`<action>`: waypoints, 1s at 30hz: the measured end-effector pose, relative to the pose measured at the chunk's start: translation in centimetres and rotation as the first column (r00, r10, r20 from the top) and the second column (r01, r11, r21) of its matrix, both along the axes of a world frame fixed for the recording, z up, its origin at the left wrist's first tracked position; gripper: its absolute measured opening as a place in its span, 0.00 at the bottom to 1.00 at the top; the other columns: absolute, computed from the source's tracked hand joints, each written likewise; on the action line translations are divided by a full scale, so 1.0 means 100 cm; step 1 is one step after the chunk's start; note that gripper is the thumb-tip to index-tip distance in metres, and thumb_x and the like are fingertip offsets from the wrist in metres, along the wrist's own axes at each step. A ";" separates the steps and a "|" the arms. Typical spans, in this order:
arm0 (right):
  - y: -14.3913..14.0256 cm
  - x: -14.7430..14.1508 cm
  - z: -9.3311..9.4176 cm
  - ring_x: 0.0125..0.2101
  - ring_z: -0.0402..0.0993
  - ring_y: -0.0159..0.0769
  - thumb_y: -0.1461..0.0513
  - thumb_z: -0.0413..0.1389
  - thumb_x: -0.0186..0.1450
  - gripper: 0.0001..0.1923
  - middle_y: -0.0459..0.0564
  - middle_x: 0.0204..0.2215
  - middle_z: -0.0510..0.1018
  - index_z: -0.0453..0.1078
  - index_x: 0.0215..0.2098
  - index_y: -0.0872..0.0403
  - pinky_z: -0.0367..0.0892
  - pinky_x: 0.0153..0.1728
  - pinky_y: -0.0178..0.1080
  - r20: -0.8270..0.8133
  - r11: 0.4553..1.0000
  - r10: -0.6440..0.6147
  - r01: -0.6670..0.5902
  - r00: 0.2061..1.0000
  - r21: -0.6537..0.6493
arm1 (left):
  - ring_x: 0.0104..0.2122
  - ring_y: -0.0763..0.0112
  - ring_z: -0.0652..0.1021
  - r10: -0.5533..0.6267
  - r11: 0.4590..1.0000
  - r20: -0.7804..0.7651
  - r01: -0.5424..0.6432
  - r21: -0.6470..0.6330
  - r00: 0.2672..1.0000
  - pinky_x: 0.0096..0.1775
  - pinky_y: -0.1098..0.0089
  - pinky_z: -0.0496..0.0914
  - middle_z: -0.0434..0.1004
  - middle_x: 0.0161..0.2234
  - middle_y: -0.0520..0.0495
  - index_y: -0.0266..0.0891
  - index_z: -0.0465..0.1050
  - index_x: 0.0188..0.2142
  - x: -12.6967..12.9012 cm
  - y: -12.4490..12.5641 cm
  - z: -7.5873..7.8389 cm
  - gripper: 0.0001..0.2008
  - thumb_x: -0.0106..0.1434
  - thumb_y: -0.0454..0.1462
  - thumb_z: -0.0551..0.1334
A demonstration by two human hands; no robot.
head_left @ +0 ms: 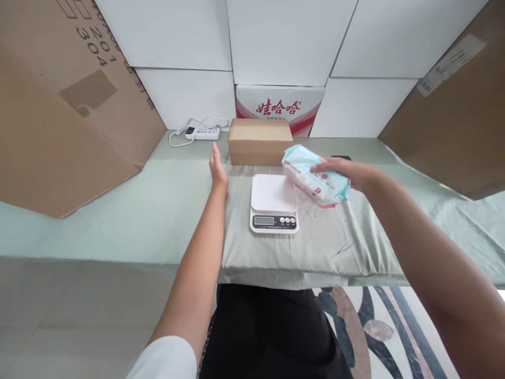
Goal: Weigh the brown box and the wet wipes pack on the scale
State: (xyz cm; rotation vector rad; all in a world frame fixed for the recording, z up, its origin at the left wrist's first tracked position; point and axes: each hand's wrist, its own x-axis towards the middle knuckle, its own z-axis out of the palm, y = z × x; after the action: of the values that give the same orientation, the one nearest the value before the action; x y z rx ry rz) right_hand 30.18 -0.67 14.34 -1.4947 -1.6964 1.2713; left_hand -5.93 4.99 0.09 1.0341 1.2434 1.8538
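Observation:
My right hand (347, 171) grips a soft pack of wipes (313, 176), pale blue with pink print, held tilted just above the right edge of a white kitchen scale (272, 202). The scale sits on the green cloth-covered table (158, 210), its small display and buttons facing me. My left hand (218, 168) is held flat and edge-on with fingers straight, empty, left of a small closed cardboard box (259, 141) that stands behind the scale. It hovers near the box's left end without touching it.
A white power strip (203, 132) with cable lies at the back left. Large cardboard sheets lean at the left (59, 116) and right (457, 105). White boxes and a red-printed carton (280, 108) line the back wall. A dark object peeks out behind the wipes.

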 end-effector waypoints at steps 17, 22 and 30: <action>0.084 -0.034 -0.024 0.60 0.74 0.69 0.50 0.64 0.66 0.39 0.77 0.62 0.70 0.66 0.70 0.56 0.70 0.53 0.63 0.732 0.869 -0.465 0.417 0.497 0.269 | 0.80 0.69 0.51 -0.001 1.000 0.016 0.002 -0.019 1.000 0.78 0.66 0.49 0.48 0.82 0.47 0.40 0.54 0.79 0.001 -0.002 0.005 0.39 0.78 0.58 0.45; 0.083 -0.040 -0.031 0.65 0.69 0.75 0.43 0.57 0.71 0.45 0.77 0.71 0.61 0.52 0.80 0.49 0.70 0.54 0.68 0.749 0.882 -0.436 0.401 0.499 0.247 | 0.81 0.69 0.50 -0.001 1.000 0.045 0.001 -0.005 0.999 0.78 0.66 0.48 0.48 0.82 0.47 0.42 0.55 0.78 0.005 0.000 0.004 0.40 0.77 0.61 0.45; 0.098 -0.028 -0.037 0.77 0.48 0.77 0.50 0.48 0.80 0.38 0.76 0.79 0.51 0.49 0.82 0.56 0.46 0.68 0.81 0.722 0.913 -0.397 0.322 0.566 0.249 | 0.81 0.59 0.51 -0.063 0.998 0.088 0.065 -0.027 0.994 0.79 0.59 0.47 0.50 0.81 0.41 0.40 0.61 0.76 0.002 0.006 -0.003 0.43 0.75 0.64 0.48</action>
State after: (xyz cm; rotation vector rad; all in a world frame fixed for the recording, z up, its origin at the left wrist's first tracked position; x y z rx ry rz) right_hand 27.41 9.13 10.68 -2.3821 -1.7125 0.3008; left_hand -5.74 5.61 -0.23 0.9561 1.1701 1.8070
